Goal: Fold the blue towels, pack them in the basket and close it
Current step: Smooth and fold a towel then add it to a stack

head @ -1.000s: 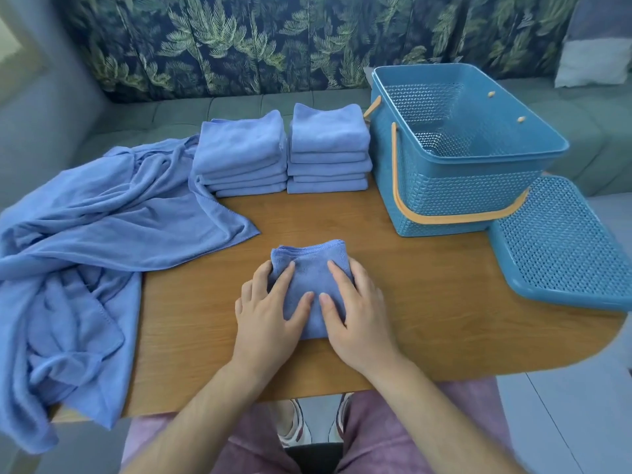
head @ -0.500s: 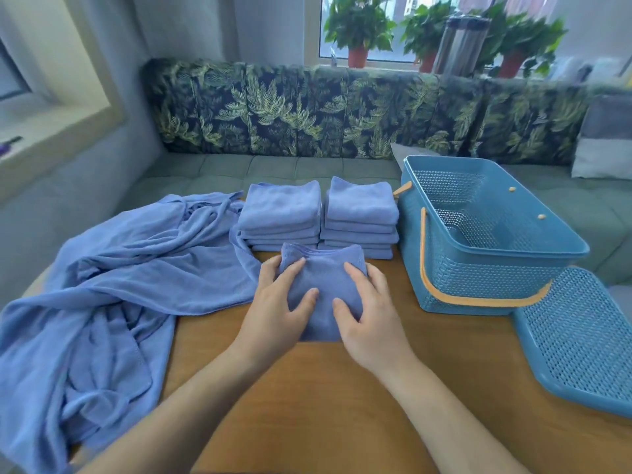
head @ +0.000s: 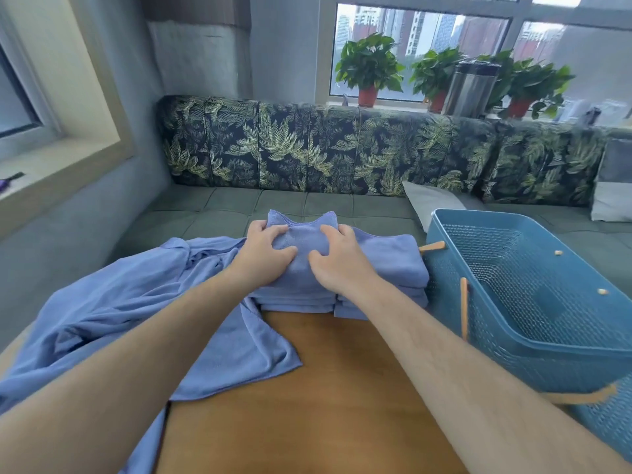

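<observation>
Both your bare forearms reach forward, converging. Your left hand (head: 265, 253) and right hand (head: 338, 260) sit side by side, palms down, fingers and thumbs curled, gripping the folded towel (head: 302, 241).

Clearly a home, a living room in a city flat. On the far side a long sofa (head: 280, 203) with green seat and leaf-print back cushions (head: 307, 148), behind it a sill (head: 393, 105) with potted plants (head: 369, 63) and a window (head: 424, 56) looking out on tall buildings (head: 393, 25). On the near side a wooden table (head: 325, 388), at the far right a loose pillow (head: 612, 200).
</observation>
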A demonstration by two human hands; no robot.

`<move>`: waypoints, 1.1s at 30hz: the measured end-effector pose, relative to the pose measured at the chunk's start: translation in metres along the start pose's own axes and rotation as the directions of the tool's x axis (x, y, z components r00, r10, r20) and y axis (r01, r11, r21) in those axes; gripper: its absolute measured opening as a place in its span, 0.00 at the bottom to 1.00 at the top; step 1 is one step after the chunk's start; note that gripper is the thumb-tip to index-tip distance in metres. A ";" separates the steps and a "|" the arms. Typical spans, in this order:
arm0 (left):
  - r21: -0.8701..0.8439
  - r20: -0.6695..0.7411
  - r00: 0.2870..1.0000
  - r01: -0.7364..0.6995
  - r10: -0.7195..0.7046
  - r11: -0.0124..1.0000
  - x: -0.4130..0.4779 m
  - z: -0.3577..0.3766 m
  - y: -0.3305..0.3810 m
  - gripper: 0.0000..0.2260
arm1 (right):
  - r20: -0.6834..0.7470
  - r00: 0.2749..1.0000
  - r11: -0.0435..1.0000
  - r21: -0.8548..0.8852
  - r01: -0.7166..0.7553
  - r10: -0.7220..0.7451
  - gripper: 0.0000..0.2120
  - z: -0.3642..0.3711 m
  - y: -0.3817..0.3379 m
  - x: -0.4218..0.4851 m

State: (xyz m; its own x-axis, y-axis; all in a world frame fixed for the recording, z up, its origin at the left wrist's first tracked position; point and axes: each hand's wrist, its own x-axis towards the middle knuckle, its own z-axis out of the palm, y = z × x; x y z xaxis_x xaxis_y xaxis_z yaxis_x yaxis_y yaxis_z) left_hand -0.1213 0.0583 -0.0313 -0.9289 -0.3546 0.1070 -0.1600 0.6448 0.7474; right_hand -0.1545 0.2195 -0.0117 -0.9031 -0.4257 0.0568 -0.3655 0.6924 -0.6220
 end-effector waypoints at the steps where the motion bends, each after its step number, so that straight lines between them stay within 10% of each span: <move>1: 0.011 0.004 1.000 0.008 -0.008 1.000 0.009 0.000 -0.004 0.24 | 0.006 1.000 1.000 -0.023 0.004 -0.004 0.23 0.004 0.000 0.010; 9: 0.411 -0.059 0.995 -0.049 0.080 0.911 0.035 0.024 -0.029 0.20 | -0.113 0.981 0.837 -0.543 0.072 -0.158 0.23 0.042 0.018 0.048; 20: 0.386 0.117 0.983 -0.179 0.144 0.905 0.025 0.047 -0.048 0.21 | 0.134 0.987 0.757 -0.635 0.156 -0.090 0.26 0.058 0.032 0.055; 28: 0.303 -0.058 0.962 -0.236 0.265 0.923 -0.045 -0.004 -0.055 0.20 | -0.247 0.814 0.803 -0.458 0.381 -0.526 0.12 0.081 -0.013 -0.009; 33: 0.474 -0.029 0.991 -0.100 0.129 0.875 -0.106 -0.027 -0.097 0.20 | 0.066 0.914 0.853 -0.338 0.398 -0.400 0.16 0.130 -0.033 -0.048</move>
State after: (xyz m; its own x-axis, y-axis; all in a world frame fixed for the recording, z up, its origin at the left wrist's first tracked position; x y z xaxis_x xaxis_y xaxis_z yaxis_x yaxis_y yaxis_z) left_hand 0.0022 0.0149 -0.0971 -0.9316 -0.2878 0.2220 -0.2052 0.9206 0.3321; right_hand -0.0697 0.1419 -0.0956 -0.6642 -0.7049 0.2489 -0.7473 0.6179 -0.2443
